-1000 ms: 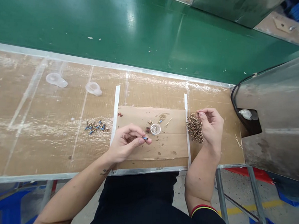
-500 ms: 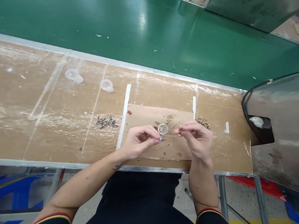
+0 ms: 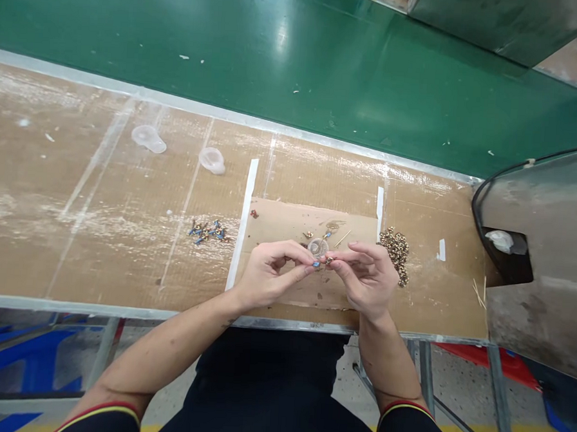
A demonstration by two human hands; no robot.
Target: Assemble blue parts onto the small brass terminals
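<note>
Fingers of the left hand (image 3: 268, 276) are pinching a small blue piece (image 3: 316, 264) near the centre of the frame, and those of the right hand (image 3: 372, 281) are closing on a brass piece (image 3: 329, 261). Beneath them, a cardboard sheet (image 3: 298, 220) is lying on the brown table (image 3: 434, 282); a green surface (image 3: 229, 58) is filling the top, and a metal panel (image 3: 553, 243) is standing at the right edge. The blue piece is sitting at the left fingertips, just beside the brass piece at the right fingertips.
</note>
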